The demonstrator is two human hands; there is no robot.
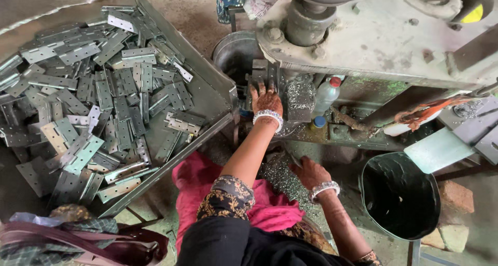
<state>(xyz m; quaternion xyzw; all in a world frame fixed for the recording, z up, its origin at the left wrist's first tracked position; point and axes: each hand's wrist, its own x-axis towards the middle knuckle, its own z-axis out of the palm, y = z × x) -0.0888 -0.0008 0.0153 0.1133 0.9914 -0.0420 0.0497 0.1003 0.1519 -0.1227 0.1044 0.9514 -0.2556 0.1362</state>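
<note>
The big grey press [384, 32] fills the top right of the scene, and everything here sits around it. The person's left hand [267, 101] reaches up to the front of the press, fingers spread flat over a metal hinge [264, 71] lying on the small bed under the ram; the hand presses on the hinge rather than gripping it. The right hand [310, 172] hangs lower, below the press and nearer the person's lap, fingers loosely curled over a heap of shiny metal chips [280, 180]; I cannot tell whether it holds anything. Both wrists carry beaded bracelets.

To the left of the press stands a slanted metal tray [207, 92] piled with flat hinges [104, 94], many of them overlapping. Just behind the left hand, against the press, is a round steel bucket [233, 50]. Right beside the hand, under the press's edge, stands a clear plastic bottle [328, 93] with a red cap, and near it a small blue cap. Below the press on the right sits a black bin [399, 196], next to some bricks [456, 198]. A pink cloth [197, 188] covers the person's lap.
</note>
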